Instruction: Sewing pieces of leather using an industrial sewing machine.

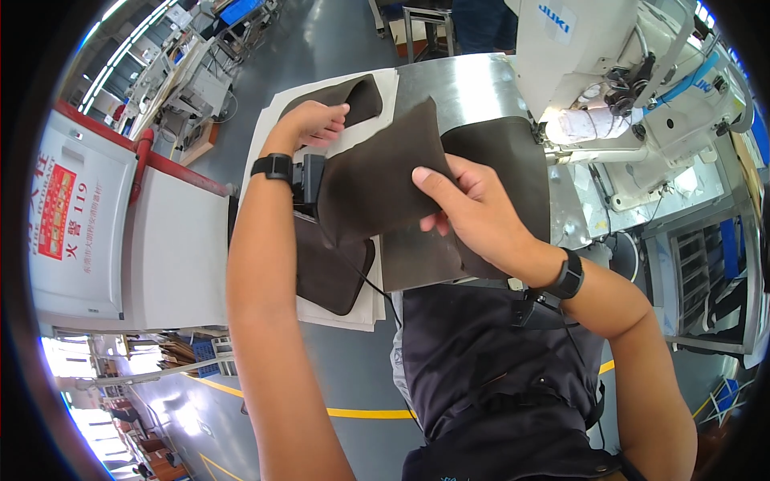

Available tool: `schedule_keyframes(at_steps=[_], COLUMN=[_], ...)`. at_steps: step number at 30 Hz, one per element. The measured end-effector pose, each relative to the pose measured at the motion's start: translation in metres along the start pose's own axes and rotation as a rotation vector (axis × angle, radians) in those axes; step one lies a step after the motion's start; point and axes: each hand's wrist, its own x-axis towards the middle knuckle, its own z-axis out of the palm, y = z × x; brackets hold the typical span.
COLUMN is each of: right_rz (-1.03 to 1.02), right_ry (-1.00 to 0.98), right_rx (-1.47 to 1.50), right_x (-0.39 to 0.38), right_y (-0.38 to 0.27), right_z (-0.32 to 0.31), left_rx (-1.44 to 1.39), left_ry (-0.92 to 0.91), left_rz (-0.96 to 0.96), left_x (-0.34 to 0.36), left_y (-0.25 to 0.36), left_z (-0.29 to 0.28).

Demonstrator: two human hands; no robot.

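Observation:
My right hand [481, 204] is closed on the edge of a dark brown leather-like panel [377, 176], thumb on top. The panel is raised and tilted above the table. My left hand [317, 123] is over another brown panel [365, 94] at the far left, which has a turned-up corner. Its fingers are loosely bent, with nothing visible between them and the thumb. A further brown panel [333, 276] lies below on white sheets [369, 309]. To the right, a larger dark panel [505, 148] rests on the metal table [417, 268], partly covered by my right hand.
A white industrial sewing machine [577, 48] stands at the right of the metal table. On the left is a white cabinet [84, 216] beside a red pipe [143, 152]. A metal rack [694, 264] stands at the right. Other workbenches [172, 88] are in the background.

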Motion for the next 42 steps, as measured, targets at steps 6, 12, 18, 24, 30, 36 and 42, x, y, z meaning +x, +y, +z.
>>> schedule_keyframes(at_steps=[6,12,18,24,30,36,42], right_rz=[-0.161,-0.043,-0.040,0.145,0.195,0.191,0.182], right_ry=[0.127,0.071,0.000,-0.221,-0.042,0.041,0.055], right_rx=[0.065,0.168,0.075,-0.200,-0.322,-0.258,-0.230], right_x=[-0.023,-0.021,-0.041,-0.090,-0.129,-0.149,-0.164], right_y=[-0.036,-0.034,-0.015,-0.009,-0.015,-0.006,0.013], right_z=[-0.013,-0.027,-0.052,-0.097,-0.148,-0.175,-0.188], left_rx=[-0.069,0.076,-0.885,-1.121,-0.979,-1.140,-1.371], left_ry=[-0.856,-0.808,-0.274,0.114,0.463,0.497,0.346], left_rz=[0.318,0.506,0.587,0.287,-0.069,-0.072,-0.077], left_x=[-0.077,-0.124,-0.090,0.033,0.075,0.060,0.052], left_y=[0.011,-0.002,0.007,-0.081,-0.111,-0.088,-0.036], left_z=[-0.005,-0.004,-0.038,-0.088,-0.019,0.011,0.084])
